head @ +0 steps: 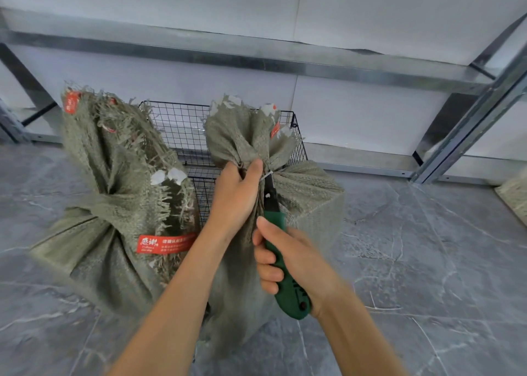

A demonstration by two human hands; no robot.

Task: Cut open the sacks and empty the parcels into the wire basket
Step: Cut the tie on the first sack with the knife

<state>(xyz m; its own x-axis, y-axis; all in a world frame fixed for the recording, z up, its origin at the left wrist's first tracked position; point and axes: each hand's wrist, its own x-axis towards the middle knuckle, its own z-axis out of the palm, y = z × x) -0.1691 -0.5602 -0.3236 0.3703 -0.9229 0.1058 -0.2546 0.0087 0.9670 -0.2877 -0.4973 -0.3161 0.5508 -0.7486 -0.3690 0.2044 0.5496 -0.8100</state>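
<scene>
My left hand (236, 201) gripped the gathered neck of the right sack (312, 196), fingers clenched round the bunched cloth just below the frayed top. This hold stood the neck upright and, as I judged, drew the white tie (266, 176) taut so the blade had a firm target.

My right hand (296, 264) grasped the green handle of the cutter (285, 287), fingers wrapped round it and thumb laid along the handle for control. The dark blade pointed up and away from me, its tip at the tie, just right of my left thumb. That closeness was the main hazard: a slip could have reached the thumb.

The right sack stood on the grey floor (427, 261), just in front of the wire basket (182, 127), placed near for tipping. The left sack (114, 204) stood beside it, neck tied, untouched. No parcel showed in the visible part of the basket.
</scene>
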